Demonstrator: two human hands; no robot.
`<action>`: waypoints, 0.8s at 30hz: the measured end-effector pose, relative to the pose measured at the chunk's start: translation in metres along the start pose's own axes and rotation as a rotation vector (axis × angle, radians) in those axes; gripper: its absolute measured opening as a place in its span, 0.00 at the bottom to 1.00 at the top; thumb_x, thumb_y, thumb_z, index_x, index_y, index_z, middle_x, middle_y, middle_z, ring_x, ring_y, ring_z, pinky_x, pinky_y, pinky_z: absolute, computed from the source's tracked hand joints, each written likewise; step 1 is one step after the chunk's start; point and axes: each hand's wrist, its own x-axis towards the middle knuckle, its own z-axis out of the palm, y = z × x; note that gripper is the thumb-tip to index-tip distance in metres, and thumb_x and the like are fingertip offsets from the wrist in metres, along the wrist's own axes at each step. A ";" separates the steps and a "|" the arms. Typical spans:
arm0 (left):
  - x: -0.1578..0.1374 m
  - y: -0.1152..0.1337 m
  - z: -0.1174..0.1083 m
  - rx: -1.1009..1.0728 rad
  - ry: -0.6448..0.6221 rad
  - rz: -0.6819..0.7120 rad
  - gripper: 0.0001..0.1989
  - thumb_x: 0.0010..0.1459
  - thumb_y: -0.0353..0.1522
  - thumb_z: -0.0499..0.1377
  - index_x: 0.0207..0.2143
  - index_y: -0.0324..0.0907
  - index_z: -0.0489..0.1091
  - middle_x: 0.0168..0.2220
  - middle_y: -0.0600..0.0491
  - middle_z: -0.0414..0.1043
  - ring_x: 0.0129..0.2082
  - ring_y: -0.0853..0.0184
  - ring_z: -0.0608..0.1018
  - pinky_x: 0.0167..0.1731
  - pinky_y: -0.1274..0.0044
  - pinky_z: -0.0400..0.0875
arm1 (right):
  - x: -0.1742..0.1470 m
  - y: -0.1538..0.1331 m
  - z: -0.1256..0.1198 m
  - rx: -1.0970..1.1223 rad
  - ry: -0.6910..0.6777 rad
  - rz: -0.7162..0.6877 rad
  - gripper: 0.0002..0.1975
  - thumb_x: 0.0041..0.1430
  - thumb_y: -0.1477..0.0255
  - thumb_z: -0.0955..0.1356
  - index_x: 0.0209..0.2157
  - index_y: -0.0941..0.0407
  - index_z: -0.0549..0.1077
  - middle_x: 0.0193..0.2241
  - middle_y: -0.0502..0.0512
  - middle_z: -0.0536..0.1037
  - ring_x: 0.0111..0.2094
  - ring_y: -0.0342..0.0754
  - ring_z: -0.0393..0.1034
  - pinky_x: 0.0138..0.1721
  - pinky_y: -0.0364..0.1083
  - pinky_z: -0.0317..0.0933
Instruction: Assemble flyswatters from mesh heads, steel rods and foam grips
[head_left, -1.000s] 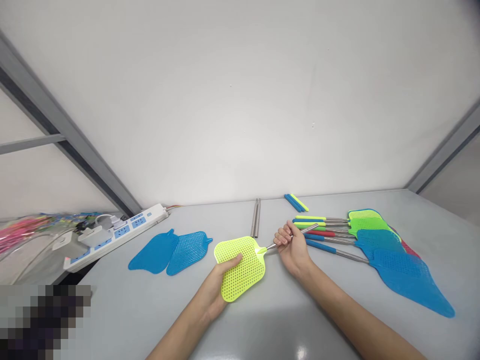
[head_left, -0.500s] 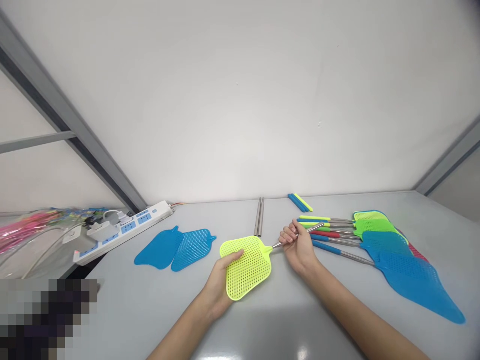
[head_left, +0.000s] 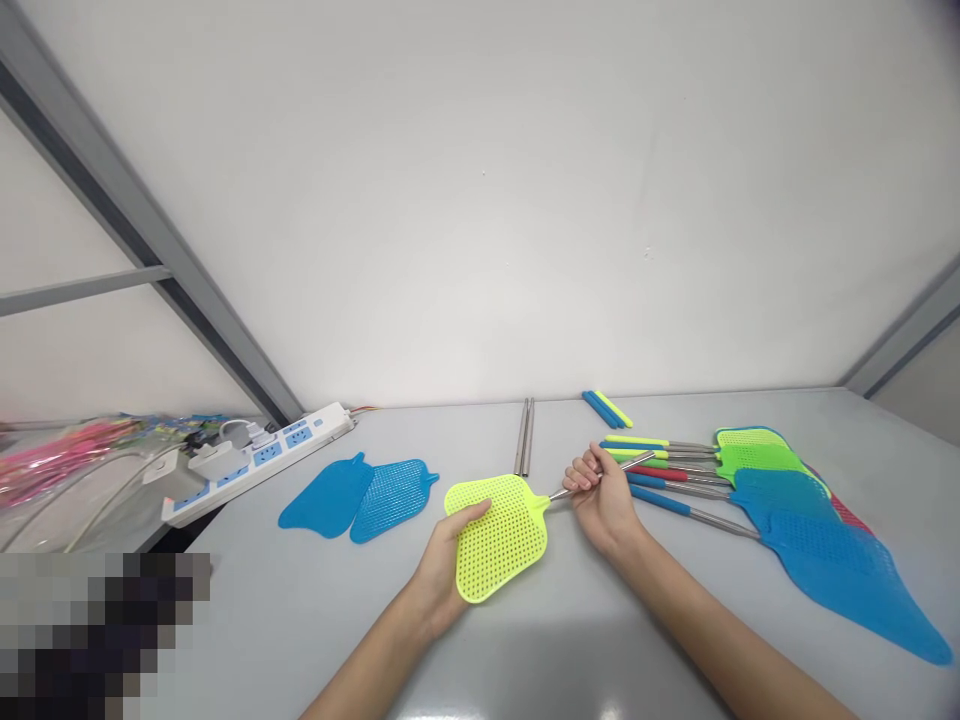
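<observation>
My left hand grips a yellow perforated fly swatter head, thumb on top and the other fingers hidden beneath it. A thin metal rod runs from the neck of that head into my right hand, whose fingers are closed around it. The rod's bare end sticks out past my right thumb. Left of my hands lie two blue swatter heads, one overlapping the other. Behind the yellow head, a few metal rods lie side by side.
Several swatters with coloured grips lie fanned at right, a blue swatter head nearest. Blue and yellow grip sleeves rest near the wall. A white power strip with plugs and cables runs along the left, beside plastic-bagged pink items.
Both hands keep the same hold on the yellow head and rod. The whole view has shifted slightly, so things appear a little farther right.
</observation>
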 end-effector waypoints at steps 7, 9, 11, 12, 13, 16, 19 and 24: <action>0.000 0.001 -0.004 -0.084 -0.120 0.012 0.20 0.51 0.35 0.53 0.46 0.35 0.62 0.40 0.43 0.69 0.41 0.57 0.72 0.43 0.68 0.62 | -0.002 -0.002 0.004 0.000 -0.011 -0.003 0.17 0.48 0.68 0.64 0.16 0.57 0.51 0.10 0.41 0.48 0.12 0.35 0.45 0.14 0.38 0.46; -0.001 0.001 -0.005 -0.106 -0.152 0.014 0.20 0.51 0.35 0.52 0.47 0.35 0.62 0.41 0.44 0.69 0.41 0.57 0.71 0.44 0.68 0.61 | -0.003 -0.002 0.004 0.002 -0.018 0.001 0.16 0.48 0.69 0.64 0.16 0.57 0.51 0.10 0.41 0.48 0.12 0.35 0.45 0.14 0.38 0.46; -0.001 0.001 -0.005 -0.119 -0.167 0.011 0.20 0.52 0.35 0.52 0.47 0.35 0.61 0.41 0.44 0.69 0.42 0.57 0.71 0.45 0.68 0.60 | -0.003 -0.003 0.004 -0.011 -0.028 -0.002 0.16 0.48 0.70 0.64 0.16 0.57 0.51 0.10 0.41 0.48 0.12 0.35 0.45 0.14 0.38 0.46; -0.001 0.002 -0.005 -0.123 -0.170 0.010 0.20 0.52 0.35 0.51 0.47 0.35 0.61 0.41 0.44 0.69 0.42 0.57 0.71 0.45 0.68 0.60 | -0.003 -0.003 0.004 -0.022 -0.032 -0.005 0.16 0.48 0.71 0.64 0.16 0.57 0.50 0.10 0.41 0.48 0.12 0.35 0.45 0.14 0.38 0.46; -0.001 0.002 -0.005 -0.126 -0.172 0.008 0.21 0.52 0.35 0.51 0.48 0.35 0.61 0.41 0.44 0.69 0.42 0.57 0.71 0.45 0.68 0.60 | -0.003 -0.003 0.004 -0.035 -0.033 -0.010 0.16 0.48 0.71 0.64 0.16 0.57 0.50 0.10 0.41 0.47 0.12 0.35 0.45 0.14 0.38 0.46; -0.002 0.002 -0.005 -0.118 -0.182 0.004 0.21 0.52 0.35 0.51 0.48 0.35 0.60 0.42 0.44 0.69 0.42 0.57 0.71 0.45 0.68 0.60 | -0.003 -0.003 0.004 -0.055 -0.035 -0.024 0.17 0.48 0.71 0.64 0.15 0.57 0.49 0.10 0.41 0.48 0.12 0.35 0.45 0.14 0.38 0.46; -0.003 0.003 -0.004 -0.105 -0.187 -0.006 0.22 0.52 0.35 0.51 0.49 0.35 0.60 0.42 0.44 0.69 0.42 0.57 0.71 0.45 0.68 0.60 | -0.004 -0.004 0.005 -0.054 -0.044 -0.033 0.17 0.48 0.71 0.64 0.15 0.57 0.49 0.09 0.41 0.48 0.12 0.35 0.45 0.14 0.38 0.45; -0.004 0.002 -0.004 -0.108 -0.197 -0.003 0.22 0.52 0.36 0.51 0.49 0.35 0.60 0.42 0.44 0.68 0.42 0.57 0.70 0.45 0.68 0.59 | -0.005 -0.005 0.005 -0.009 -0.053 -0.026 0.17 0.48 0.71 0.63 0.14 0.57 0.49 0.09 0.41 0.48 0.12 0.35 0.44 0.14 0.38 0.44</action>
